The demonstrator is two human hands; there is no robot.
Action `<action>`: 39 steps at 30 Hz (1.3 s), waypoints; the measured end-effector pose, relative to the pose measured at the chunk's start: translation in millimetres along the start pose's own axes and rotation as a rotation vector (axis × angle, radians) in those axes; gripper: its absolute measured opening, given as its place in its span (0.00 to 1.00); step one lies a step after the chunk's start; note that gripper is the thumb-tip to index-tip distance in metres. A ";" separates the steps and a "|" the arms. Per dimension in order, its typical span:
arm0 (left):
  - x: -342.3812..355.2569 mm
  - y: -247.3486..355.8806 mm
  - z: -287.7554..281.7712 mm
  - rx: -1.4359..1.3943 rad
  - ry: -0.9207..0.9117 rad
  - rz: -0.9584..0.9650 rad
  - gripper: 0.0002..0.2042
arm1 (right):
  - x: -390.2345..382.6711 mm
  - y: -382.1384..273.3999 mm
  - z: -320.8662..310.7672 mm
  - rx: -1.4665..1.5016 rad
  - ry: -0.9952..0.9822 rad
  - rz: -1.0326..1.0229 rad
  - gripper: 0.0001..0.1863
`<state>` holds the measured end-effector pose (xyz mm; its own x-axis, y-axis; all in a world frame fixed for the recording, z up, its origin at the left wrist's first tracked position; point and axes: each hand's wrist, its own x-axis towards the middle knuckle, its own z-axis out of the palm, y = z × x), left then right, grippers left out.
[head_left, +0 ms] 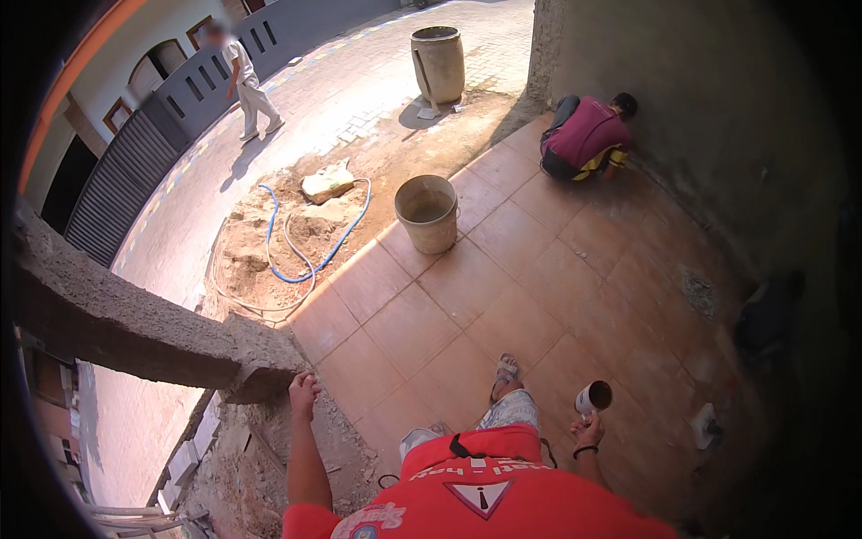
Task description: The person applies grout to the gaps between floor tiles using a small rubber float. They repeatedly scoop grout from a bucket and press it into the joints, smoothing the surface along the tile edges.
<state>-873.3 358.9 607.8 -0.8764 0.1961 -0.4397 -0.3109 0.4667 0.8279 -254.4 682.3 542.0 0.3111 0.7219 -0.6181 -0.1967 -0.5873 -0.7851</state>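
My right hand (588,433), with a dark band at its wrist, grips a small white can (584,401) above the tiled floor. Its open mouth shows a dark brown inside; whether anything lies in it I cannot tell. On the other side, my left hand (304,395) is raised beside the end of a rough concrete post (256,359). Its fingers are loosely bent and partly apart, with nothing visible in them. Touch between that hand and the post cannot be made out. Ahead of me a dirty grey-beige bucket (429,225) stands upright on the tiles.
A person in a maroon shirt (588,139) crouches by the wall at the far right. Another person (251,85) walks on the paved street. A tall drum (438,67) stands beyond the tiles. A blue hose (346,240) and a pale rock (329,182) lie on sandy ground.
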 end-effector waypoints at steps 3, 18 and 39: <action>75.3 94.1 81.7 -0.048 0.017 0.137 0.16 | 70.8 -14.7 45.6 0.001 0.009 -0.001 0.17; 121.6 76.3 433.3 0.325 -0.617 -0.604 0.16 | 301.7 -306.1 461.8 0.001 -0.175 -0.099 0.16; 704.8 593.3 789.4 0.098 -0.208 -0.155 0.16 | 543.5 -469.3 913.5 0.034 -0.163 0.050 0.13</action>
<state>-1385.3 1454.9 514.4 -0.7237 0.2836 -0.6291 -0.3901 0.5839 0.7119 -842.3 1684.5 537.3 0.1458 0.7438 -0.6523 -0.2405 -0.6129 -0.7527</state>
